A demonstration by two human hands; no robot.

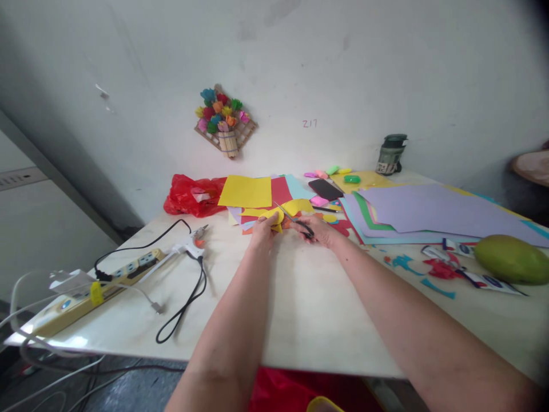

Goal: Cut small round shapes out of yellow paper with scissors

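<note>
My left hand (265, 226) is closed on a piece of yellow paper (278, 214) near the middle of the table. In my right hand (318, 229) is a pair of scissors (305, 229) with dark handles, its blades pointing up and left beside the yellow paper. A curled yellow strip (298, 206) stands just behind the blades. Behind my hands lies a flat yellow sheet (245, 191) on top of red and pale blue sheets. My fingers partly cover the cut edge.
A glue gun (194, 246) and a power strip (107, 292) with cables lie on the left. A red plastic bag (189, 195), a phone (325, 189) and a bottle (391, 154) stand or lie toward the wall. Purple sheets (429, 209), paper scraps (405, 263) and a green mango (510, 259) are right.
</note>
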